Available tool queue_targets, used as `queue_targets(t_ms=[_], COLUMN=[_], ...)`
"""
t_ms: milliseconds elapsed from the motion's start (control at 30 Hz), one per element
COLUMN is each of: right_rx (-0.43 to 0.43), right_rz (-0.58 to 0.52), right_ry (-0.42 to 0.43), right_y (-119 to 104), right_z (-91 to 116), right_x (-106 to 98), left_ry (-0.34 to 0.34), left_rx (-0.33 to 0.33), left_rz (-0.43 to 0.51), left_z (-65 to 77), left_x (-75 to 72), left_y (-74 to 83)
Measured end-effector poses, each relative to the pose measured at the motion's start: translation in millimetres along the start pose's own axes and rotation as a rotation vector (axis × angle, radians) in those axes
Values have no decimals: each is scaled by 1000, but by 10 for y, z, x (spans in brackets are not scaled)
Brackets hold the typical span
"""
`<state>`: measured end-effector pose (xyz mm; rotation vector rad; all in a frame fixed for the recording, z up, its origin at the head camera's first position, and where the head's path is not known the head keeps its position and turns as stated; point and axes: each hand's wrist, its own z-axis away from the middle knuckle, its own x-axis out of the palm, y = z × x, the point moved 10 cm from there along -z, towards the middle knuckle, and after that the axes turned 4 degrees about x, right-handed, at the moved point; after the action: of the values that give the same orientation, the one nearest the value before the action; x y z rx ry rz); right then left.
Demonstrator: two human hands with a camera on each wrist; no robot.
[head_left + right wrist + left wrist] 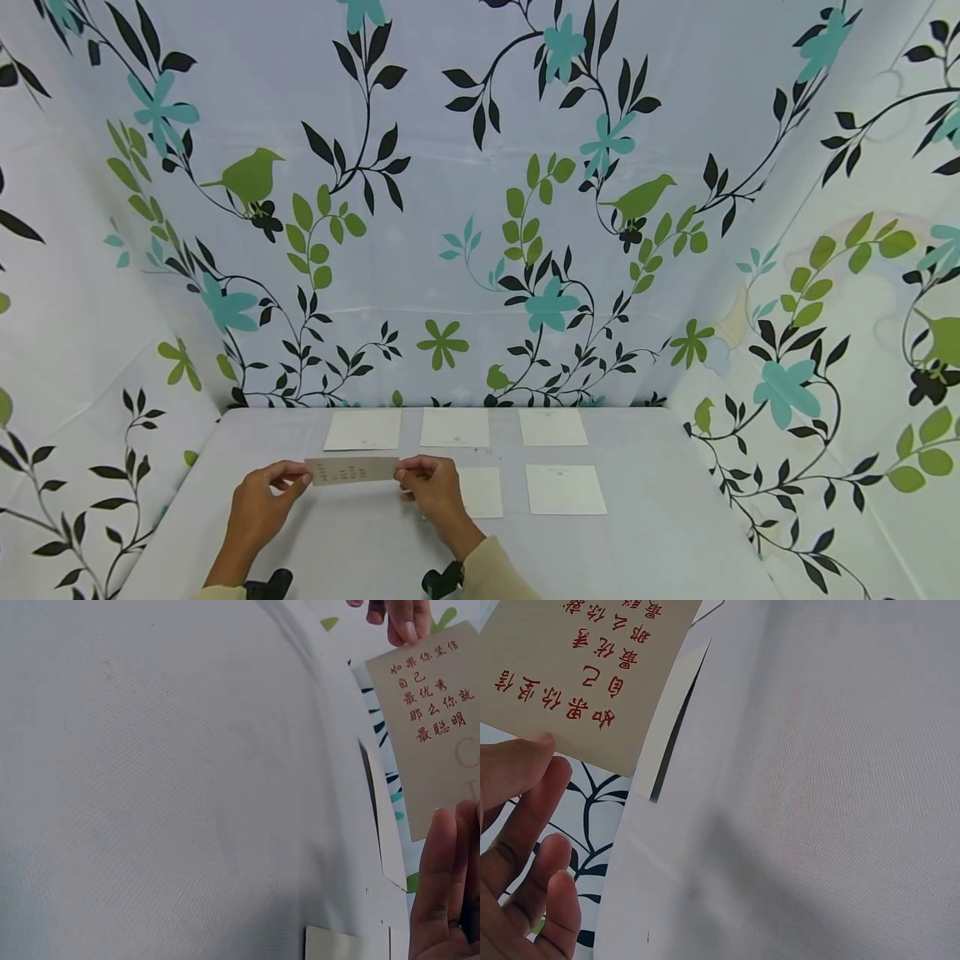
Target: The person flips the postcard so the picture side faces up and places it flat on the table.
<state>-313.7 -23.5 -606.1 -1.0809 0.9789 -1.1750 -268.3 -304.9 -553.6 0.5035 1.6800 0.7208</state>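
A beige card [352, 472] printed with red Chinese characters is held up above the table, tilted, by its two opposite ends. My left hand [258, 504] pinches the left end between thumb and forefinger. At the other end, my right hand [441, 493] grips the card's edge with its fingertips. The left wrist view shows the lettering on the card [592, 656] upside down, with thumb and finger of the left hand [529, 825] at its edge. Upright lettering shows on the card [420, 750] in the right wrist view, above the right hand [446, 892].
Three pale cards, one at the left [363, 430], one in the middle [455, 427] and one at the right [553, 427], lie along the table's far edge. Nearer lie a partly covered card [482, 493] and another [566, 490]. Patterned cloth [465, 250] surrounds the white table [660, 533].
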Motion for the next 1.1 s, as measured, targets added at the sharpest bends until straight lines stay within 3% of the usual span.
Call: queue_targets(t_ms=[633, 1100], right_rx=[2, -7], right_rz=[65, 51], right_ry=[57, 78], right_y=[-10, -34], right_z=[3, 1], right_x=[-47, -23], left_ry=[-10, 81], left_rx=[-42, -39], left_rz=[16, 16], left_z=[-17, 32], left_x=[55, -1], left_y=[-35, -10])
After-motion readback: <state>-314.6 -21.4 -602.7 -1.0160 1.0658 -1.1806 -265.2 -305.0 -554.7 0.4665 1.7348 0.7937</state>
